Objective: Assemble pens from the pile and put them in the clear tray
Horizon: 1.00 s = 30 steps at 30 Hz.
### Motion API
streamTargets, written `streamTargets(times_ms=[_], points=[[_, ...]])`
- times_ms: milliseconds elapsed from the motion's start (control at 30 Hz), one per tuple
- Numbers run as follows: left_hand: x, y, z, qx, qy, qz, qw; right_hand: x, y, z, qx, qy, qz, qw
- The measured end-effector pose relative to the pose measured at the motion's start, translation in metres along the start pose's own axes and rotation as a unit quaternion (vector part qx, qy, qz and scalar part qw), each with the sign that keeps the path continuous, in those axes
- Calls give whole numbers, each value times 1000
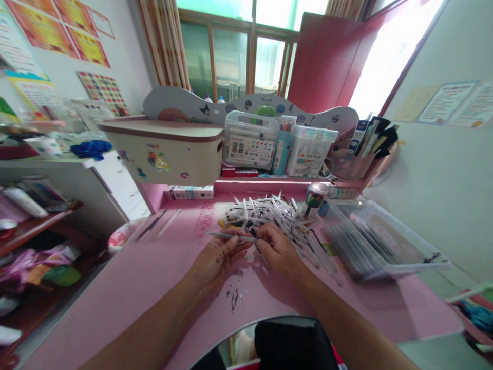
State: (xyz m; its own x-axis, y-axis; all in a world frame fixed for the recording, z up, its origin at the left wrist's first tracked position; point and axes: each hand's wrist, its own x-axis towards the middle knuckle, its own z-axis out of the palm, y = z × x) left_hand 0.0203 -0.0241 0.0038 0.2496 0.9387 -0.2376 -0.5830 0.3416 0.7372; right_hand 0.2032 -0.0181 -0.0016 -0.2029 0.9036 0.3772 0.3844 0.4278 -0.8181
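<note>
White marker barrel point(231, 236), slim and pointed, sits in the closed grip of the left hand point(217, 262), pinched between thumb and fingers. The right hand point(279, 250) has its fingertips closed at the barrel's far end, though whether they hold it is too small to tell. Both hands are over the pink desk point(115, 303), just in front of one heap of white plastic marker barrels point(265, 216), dozens of them, crossed too thickly to count. Black ink specks point(233, 299) mark the desk, and the left hand is stained too, so wet ink could smear onto the clean barrels. The loose heap could also slide if a wrist catches it, sending barrels rolling toward the desk's edge. To the right sit one clear plastic tray point(385, 241) of slim dark barrels and one printed metal can point(313, 200). Behind stand two clear plastic marker cases point(250, 140) and one cream lidded bin point(165, 154).
</note>
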Motion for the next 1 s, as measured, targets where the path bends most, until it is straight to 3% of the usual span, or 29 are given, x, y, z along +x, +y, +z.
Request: streamTargets(times_ms=[233, 400, 567, 800, 1000], points=[[2, -2, -4, 6, -5, -3, 1000, -1, 0, 0, -1, 4, 23, 1000], [3, -4, -6, 6, -17, -1, 1000, -1, 0, 1, -11, -5, -15, 1000], [2, -2, -6, 8, -29, 1, 1000, -2, -3, 1, 13, -8, 33, 999], [0, 0, -5, 18, -33, -4, 999, 0, -4, -1, -20, -20, -11, 1000], [-1, 1, -3, 27, -36, -10, 999, 1, -7, -1, -19, -20, -10, 1000]])
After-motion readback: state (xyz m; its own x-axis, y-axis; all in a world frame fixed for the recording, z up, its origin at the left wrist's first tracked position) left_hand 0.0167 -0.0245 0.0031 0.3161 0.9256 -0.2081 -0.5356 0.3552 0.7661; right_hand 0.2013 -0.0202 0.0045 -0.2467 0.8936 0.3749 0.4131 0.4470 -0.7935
